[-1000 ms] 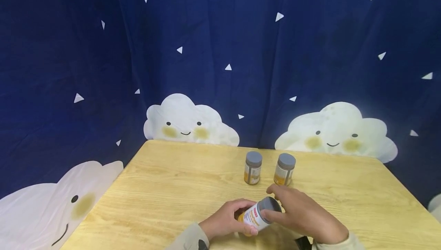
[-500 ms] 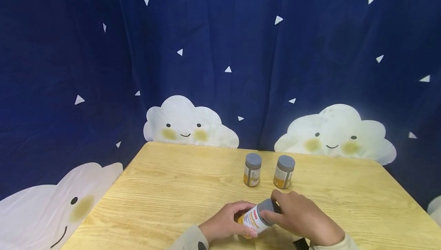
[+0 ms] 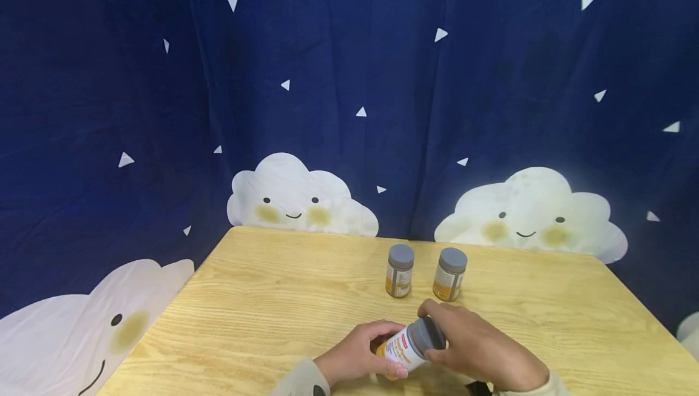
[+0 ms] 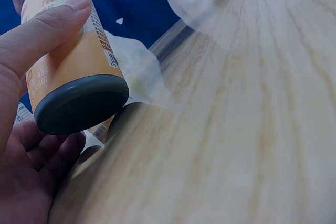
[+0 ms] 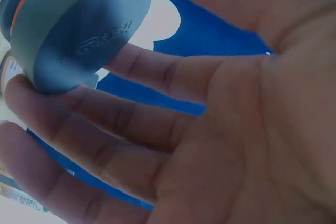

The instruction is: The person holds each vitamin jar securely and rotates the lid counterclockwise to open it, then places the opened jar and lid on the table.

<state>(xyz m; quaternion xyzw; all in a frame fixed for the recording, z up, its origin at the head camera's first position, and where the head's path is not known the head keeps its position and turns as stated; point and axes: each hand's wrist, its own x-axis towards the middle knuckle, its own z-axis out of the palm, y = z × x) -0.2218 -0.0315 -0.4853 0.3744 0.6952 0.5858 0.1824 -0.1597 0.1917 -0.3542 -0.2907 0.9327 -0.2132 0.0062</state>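
bottle (image 3: 400,351) tilted over the table (image 3: 273,305) – left hand (image 3: 357,352) pinching its body between thumb and fingers, long axis running up to the right, so the cap (image 3: 426,335) faces the nearer right hand (image 3: 476,342) – thumb and fingertips curled round the cap's sides.

- From here I see a bare left hand (image 3: 357,350) and a bare right hand (image 3: 480,347).
- The left sleeve (image 3: 299,379) is pale cream, with a dark patch (image 3: 319,390) near its cuff.
- The right sleeve (image 3: 537,387) is pale cream too.
- Beside it, a small black piece (image 3: 479,389), too cropped to make out.
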